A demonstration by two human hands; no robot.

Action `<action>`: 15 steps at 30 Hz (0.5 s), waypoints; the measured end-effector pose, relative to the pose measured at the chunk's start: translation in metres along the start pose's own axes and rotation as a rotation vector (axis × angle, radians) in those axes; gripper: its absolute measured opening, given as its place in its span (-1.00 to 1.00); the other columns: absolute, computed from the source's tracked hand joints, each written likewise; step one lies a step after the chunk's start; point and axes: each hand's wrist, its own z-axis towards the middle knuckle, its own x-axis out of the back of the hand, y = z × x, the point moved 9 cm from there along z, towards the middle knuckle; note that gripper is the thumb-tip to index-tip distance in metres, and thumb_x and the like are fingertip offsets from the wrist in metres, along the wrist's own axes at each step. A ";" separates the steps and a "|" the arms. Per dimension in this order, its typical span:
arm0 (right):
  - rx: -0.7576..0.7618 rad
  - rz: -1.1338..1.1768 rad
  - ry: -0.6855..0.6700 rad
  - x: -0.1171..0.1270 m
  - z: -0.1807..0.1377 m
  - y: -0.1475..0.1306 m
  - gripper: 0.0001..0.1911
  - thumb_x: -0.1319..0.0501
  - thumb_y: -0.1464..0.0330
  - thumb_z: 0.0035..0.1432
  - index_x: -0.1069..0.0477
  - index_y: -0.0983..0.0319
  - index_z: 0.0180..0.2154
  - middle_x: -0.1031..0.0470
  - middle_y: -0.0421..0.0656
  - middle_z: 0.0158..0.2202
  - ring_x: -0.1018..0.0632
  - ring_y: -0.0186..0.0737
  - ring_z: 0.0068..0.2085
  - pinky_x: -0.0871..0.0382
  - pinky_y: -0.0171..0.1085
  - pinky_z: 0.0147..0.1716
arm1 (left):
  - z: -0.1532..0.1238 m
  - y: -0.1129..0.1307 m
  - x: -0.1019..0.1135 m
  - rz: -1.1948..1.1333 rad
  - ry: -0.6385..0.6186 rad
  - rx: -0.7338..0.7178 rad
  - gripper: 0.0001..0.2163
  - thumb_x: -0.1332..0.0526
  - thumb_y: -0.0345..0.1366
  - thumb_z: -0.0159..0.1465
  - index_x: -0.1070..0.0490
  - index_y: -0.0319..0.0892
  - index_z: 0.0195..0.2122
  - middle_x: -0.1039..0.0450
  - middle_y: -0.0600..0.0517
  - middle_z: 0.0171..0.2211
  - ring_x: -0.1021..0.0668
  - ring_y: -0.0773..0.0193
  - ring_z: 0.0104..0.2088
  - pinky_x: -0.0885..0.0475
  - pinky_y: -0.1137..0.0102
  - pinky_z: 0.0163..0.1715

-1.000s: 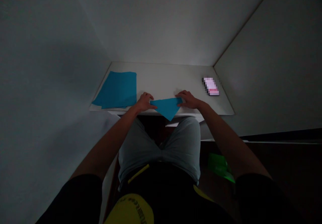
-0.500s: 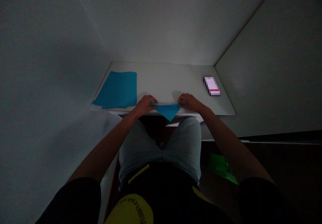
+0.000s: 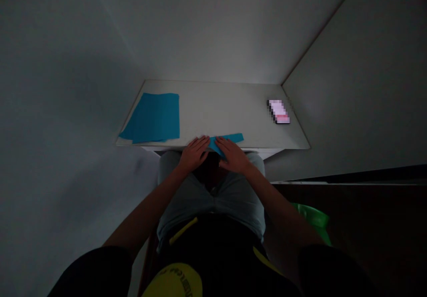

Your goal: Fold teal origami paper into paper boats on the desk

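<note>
A folded piece of blue paper [image 3: 236, 137] lies along the front edge of the white table, its strip-like right end showing and a pointed part hanging toward my lap. My left hand [image 3: 195, 153] presses on its left side with fingers stretched out flat, hiding that end. My right hand [image 3: 232, 155] rests on the middle of the paper, fingers extended and flat. The fingertips of both hands are close together, with a bit of blue between them.
A stack of blue paper sheets [image 3: 156, 117] lies on the left of the white table [image 3: 223, 106]. A phone [image 3: 279, 112], pixelated, lies at the right. Walls enclose the table at the back and sides. A green plastic container [image 3: 312, 217] is on the dark floor.
Both hands have moved inward from the paper's ends to its middle, and their pinching fingers have flattened on it. More of the downward-pointing part is covered now.
</note>
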 end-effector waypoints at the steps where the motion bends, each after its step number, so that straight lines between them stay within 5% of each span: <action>1: -0.007 -0.006 0.018 0.001 -0.004 0.005 0.02 -0.37 0.24 0.26 0.04 0.20 0.59 -0.08 0.07 0.58 -0.21 0.21 0.55 -0.14 0.26 0.50 | -0.001 -0.002 0.000 -0.007 0.015 0.000 -0.51 -0.16 -0.31 0.50 -0.37 -0.15 0.44 -0.38 -0.13 0.43 -0.40 0.05 0.46 -0.26 -0.03 0.50; 7: -0.154 -0.119 0.156 0.028 -0.041 0.057 -0.09 -0.32 0.15 0.38 0.02 0.11 0.58 -0.20 0.01 0.55 -0.30 0.17 0.50 -0.23 0.19 0.43 | 0.000 -0.009 0.000 -0.062 0.116 0.053 -0.63 -0.17 -0.27 0.54 -0.49 -0.06 0.33 -0.50 -0.08 0.34 -0.49 0.07 0.39 -0.34 -0.08 0.45; 15: -0.327 -0.081 0.309 0.035 -0.049 0.072 -0.45 -0.35 0.01 0.35 -0.51 0.09 0.26 -0.58 0.02 0.25 -0.48 0.23 0.23 -0.28 0.19 0.24 | -0.002 -0.016 0.008 -0.189 0.200 0.126 -0.78 -0.26 -0.31 0.48 -0.65 -0.04 0.06 -0.68 -0.03 0.12 -0.65 0.07 0.20 -0.40 -0.06 0.39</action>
